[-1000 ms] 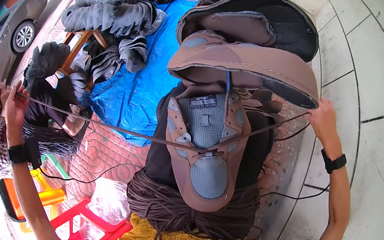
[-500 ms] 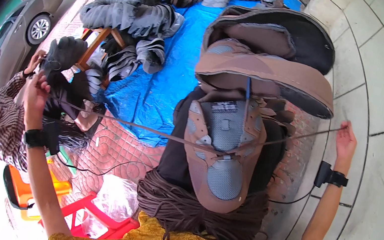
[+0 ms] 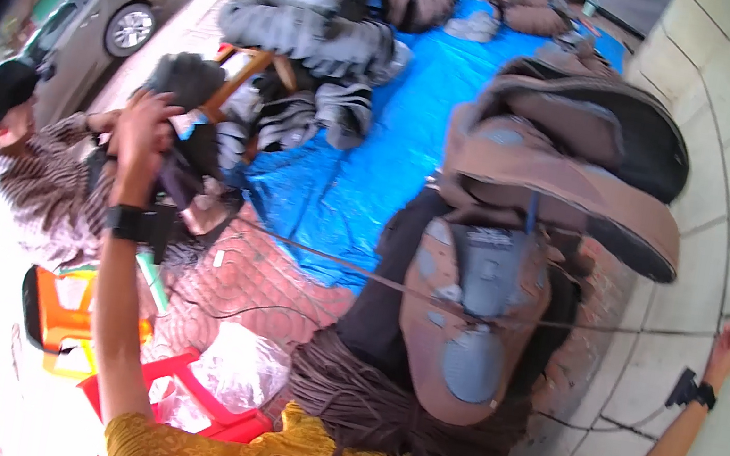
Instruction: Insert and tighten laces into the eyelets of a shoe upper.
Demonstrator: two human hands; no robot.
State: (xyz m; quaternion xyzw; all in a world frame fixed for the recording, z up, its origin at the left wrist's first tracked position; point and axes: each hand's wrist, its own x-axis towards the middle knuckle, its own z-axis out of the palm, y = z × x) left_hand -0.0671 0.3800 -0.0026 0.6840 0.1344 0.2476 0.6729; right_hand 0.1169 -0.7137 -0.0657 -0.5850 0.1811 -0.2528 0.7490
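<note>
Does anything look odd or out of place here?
A thin blue strip stands out: it shows beside the tongue of the brown shoe upper, while the stretched lace is brown. Nothing looks spilled; blur could hide fine damage.

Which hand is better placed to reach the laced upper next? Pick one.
Right, probably: the right hand, pinching the lace, looks nearer the laced upper; the left hand, blurred, is farther out.

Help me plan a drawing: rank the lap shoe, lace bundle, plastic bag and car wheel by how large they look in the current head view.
1. Lap shoe and lace bundle: too alike to rank, and the shoe partly covers the bundle.
2. Plastic bag.
3. Car wheel, smallest, but farther off.
</note>
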